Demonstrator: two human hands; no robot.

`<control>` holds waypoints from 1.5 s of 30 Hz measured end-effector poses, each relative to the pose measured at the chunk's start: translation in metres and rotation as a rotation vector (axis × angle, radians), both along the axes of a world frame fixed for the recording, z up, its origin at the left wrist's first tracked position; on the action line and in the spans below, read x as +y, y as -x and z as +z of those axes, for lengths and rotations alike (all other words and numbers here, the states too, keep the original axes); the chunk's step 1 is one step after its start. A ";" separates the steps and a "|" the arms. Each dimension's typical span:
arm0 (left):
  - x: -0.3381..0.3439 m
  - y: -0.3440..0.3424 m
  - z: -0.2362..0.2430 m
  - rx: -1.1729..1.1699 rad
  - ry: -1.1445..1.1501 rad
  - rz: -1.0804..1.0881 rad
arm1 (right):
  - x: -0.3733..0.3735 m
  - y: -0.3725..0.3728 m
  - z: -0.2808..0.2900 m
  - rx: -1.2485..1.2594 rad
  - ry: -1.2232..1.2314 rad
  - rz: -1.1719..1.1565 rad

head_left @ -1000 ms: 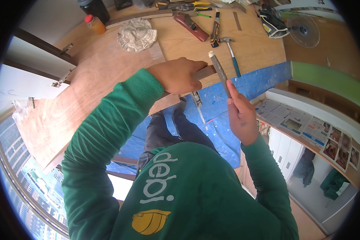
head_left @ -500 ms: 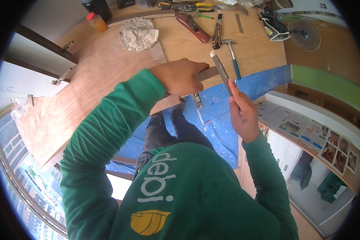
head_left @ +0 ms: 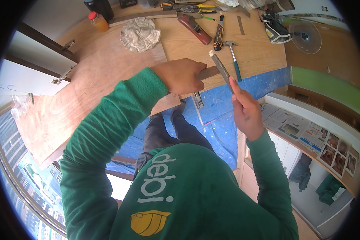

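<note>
Your left hand (head_left: 181, 76) clasps the wood strip (head_left: 209, 73) at the near edge of the bench (head_left: 264, 50), probably to steady it; your right hand (head_left: 247, 111) pinches the stick (head_left: 221, 67) low, seemingly leaving its far end free.

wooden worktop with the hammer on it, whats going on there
A person in a green top is working at the near edge of the wooden worktop. The left hand holds a dark wood strip. The right hand grips a greyish stick with a pale tip, which crosses in front of the strip's end; whether they touch is unclear. The hammer lies just beyond, unheld.
</note>
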State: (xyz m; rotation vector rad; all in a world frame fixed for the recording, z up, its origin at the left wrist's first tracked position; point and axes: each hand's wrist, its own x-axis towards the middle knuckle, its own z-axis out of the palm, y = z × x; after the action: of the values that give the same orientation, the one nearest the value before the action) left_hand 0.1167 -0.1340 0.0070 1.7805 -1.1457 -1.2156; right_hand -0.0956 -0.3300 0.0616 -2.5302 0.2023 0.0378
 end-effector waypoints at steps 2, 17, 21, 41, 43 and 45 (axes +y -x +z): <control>0.001 -0.003 -0.004 0.006 -0.002 0.005 | 0.000 -0.006 0.002 0.018 -0.023 -0.005; 0.001 0.010 0.005 -0.016 -0.006 -0.010 | 0.000 -0.005 0.017 0.087 -0.065 -0.111; 0.000 0.014 -0.001 0.002 0.037 -0.003 | 0.003 0.013 0.016 0.024 -0.018 -0.045; 0.002 0.023 -0.003 -0.040 0.045 0.029 | 0.019 -0.027 -0.014 0.073 -0.430 -0.456; 0.000 0.021 0.004 -0.008 0.003 -0.002 | 0.015 -0.038 -0.021 0.119 -0.479 -0.462; 0.000 0.021 0.002 -0.005 0.022 0.000 | 0.012 -0.049 -0.014 0.217 -0.676 -0.487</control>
State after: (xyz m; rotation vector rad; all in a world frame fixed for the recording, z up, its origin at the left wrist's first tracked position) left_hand 0.0961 -0.1336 0.0087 1.7681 -1.1581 -1.1945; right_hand -0.0468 -0.3181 0.0471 -1.7507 0.7502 0.1585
